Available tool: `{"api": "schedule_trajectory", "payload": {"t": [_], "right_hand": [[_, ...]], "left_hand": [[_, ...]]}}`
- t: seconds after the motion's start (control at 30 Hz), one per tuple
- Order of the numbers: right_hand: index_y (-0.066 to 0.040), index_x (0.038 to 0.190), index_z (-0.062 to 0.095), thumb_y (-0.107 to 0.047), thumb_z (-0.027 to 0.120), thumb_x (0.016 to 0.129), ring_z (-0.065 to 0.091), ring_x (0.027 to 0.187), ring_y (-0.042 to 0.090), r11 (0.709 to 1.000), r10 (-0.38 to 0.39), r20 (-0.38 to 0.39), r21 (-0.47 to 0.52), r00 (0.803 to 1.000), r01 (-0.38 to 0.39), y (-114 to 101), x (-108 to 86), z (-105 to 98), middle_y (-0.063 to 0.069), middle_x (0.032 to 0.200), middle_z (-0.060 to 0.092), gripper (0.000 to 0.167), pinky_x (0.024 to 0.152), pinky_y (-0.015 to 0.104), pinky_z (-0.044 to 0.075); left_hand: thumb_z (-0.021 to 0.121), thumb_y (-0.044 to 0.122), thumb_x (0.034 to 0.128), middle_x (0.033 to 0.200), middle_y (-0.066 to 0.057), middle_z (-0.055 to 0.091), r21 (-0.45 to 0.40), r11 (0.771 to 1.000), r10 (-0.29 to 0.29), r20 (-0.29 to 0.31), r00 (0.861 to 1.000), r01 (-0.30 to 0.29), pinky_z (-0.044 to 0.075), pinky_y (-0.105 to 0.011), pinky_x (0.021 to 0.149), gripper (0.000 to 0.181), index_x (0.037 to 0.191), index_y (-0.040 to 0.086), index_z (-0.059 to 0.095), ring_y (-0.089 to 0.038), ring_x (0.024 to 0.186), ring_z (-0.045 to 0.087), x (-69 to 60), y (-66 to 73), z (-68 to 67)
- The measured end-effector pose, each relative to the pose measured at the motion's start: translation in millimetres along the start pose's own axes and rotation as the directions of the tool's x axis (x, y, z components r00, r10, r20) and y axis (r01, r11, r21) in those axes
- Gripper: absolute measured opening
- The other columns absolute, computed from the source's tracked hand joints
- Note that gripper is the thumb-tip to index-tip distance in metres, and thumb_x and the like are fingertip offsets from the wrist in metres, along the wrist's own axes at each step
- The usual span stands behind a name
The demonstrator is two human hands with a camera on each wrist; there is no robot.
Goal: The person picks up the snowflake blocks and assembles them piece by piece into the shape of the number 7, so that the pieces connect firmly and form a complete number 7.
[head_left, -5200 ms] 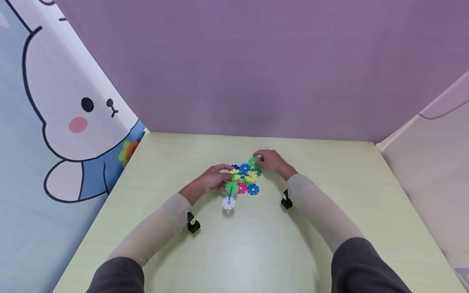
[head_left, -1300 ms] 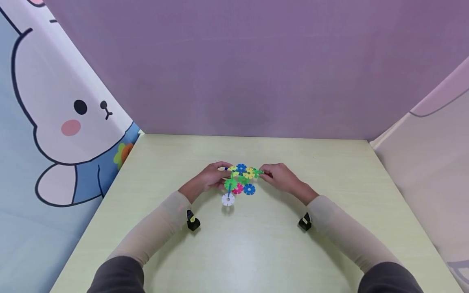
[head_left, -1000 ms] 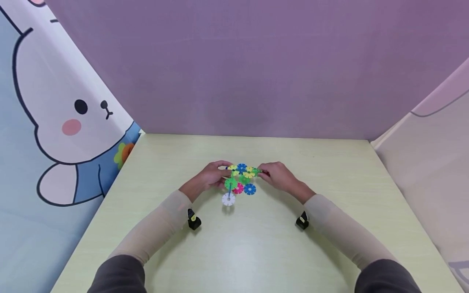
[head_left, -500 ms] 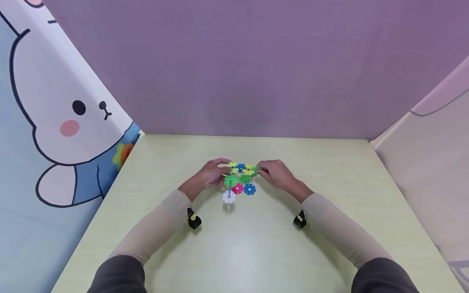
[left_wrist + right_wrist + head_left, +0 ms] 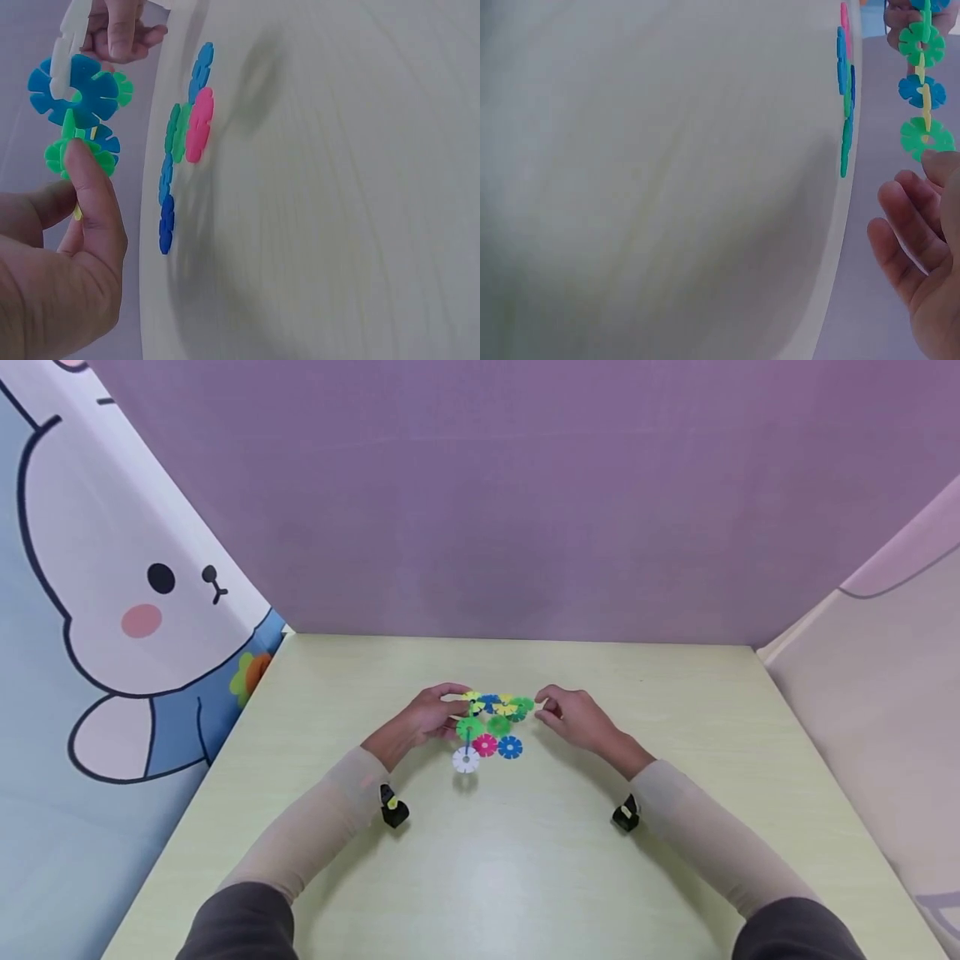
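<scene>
My left hand (image 5: 420, 718) pinches a chain of interlocked notched discs, held above the table. In the left wrist view, thumb and finger grip it near a green disc (image 5: 54, 159), beside a blue disc (image 5: 94, 90) and a white one (image 5: 73, 34). The head view shows the white disc (image 5: 466, 760) at the near end. At the chain's right end is a green disc (image 5: 522, 704). My right hand (image 5: 581, 722) is beside it, fingers parted and bent; in the right wrist view the thumb overlaps the edge of that green disc (image 5: 915, 141), and contact is unclear.
Under the chain, loose discs lie on the table (image 5: 525, 860): pink (image 5: 485, 745), blue (image 5: 510, 747), green (image 5: 498, 726), and, in the left wrist view, dark blue (image 5: 166, 225). Black wrist devices (image 5: 394, 812) show below both sleeves. A purple panel (image 5: 525, 510) stands behind.
The right hand has let go of the green end disc and shifted slightly right. Compared with the oldest frame, that disc now sits at the chain's right end. The left hand keeps its grip.
</scene>
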State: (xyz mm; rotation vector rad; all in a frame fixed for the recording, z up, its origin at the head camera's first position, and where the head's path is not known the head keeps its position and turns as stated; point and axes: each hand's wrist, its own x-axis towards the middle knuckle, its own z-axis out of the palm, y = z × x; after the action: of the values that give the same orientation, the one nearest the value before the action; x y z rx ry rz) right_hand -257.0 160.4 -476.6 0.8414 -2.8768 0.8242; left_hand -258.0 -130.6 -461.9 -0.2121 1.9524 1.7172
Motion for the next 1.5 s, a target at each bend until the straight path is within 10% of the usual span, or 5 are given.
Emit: {"api": "schedule_trajectory", "payload": {"t": [0.8, 1.5], "right_hand": [[-0.01, 0.119, 0.07, -0.023, 0.07, 0.098, 0.07, 0.09, 0.011, 0.995, -0.033, 0.313, -0.083, 0.949, 0.062, -25.2, -3.1, 16.4, 0.002, 0.101, 0.076, 0.025, 0.085, 0.03, 0.06], [-0.012, 0.123, 0.069, -0.03, 0.075, 0.093, 0.052, 0.07, 0.009, 0.988, 0.007, 0.359, -0.144, 0.933, 0.048, -33.2, 3.5, 22.9, -0.008, 0.077, 0.06, 0.036, 0.065, 0.022, 0.046]], "left_hand": [[0.062, 0.022, 0.1031, 0.099, -0.003, 0.07, 0.001, 1.0, 0.005, -0.011, 1.0, -0.005, 0.058, -0.03, 0.067, 0.04, 0.142, 0.02, 0.054, -0.013, 0.07, 0.069, 5.3, 0.4, -6.4], [0.061, 0.023, 0.1032, 0.104, -0.005, 0.067, 0.013, 1.0, -0.012, -0.018, 1.0, 0.012, 0.054, -0.026, 0.06, 0.037, 0.14, 0.023, 0.056, -0.014, 0.068, 0.065, 5.2, 0.4, -5.1]]}}
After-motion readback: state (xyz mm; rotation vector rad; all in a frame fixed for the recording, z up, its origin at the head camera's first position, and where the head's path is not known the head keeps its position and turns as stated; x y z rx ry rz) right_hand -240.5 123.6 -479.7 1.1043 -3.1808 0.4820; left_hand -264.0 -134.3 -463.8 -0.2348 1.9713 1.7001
